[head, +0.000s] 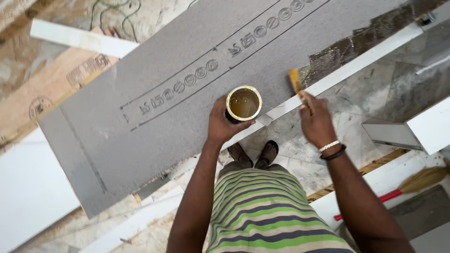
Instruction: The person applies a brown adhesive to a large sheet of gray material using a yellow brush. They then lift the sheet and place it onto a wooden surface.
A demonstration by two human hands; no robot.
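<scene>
Two hands are busy over the long grey board (187, 89), and both are full. The left hand (224, 124) is wrapped around a small round tin (243, 103), fingers closed on its side, holding it upright right at the board's near edge; the tin is open on top and a brownish-yellow liquid shows inside. Just to the right of the tin, the right hand (316, 119) is clamped on the handle of a brush (296, 83), its yellowish bristles tilted up and touching the board near that same edge. Past the brush, further along the board toward its far right end, a wet, shiny patch (361, 42) runs along the surface. White and black bands (333, 150) sit on the right wrist.

Stamped round marks between two thin lines run down the middle of the board. A white strip (356, 63) lies along the board's near edge, under it. Below the tin, the person's striped green shirt (267, 211) and two sandalled feet (253, 153) show against a marble floor (361, 103). Well off to the right of the board, a broom with a red handle (403, 187) lies on the floor. Left of the board sit brown cardboard (42, 89) and another white panel (28, 187).
</scene>
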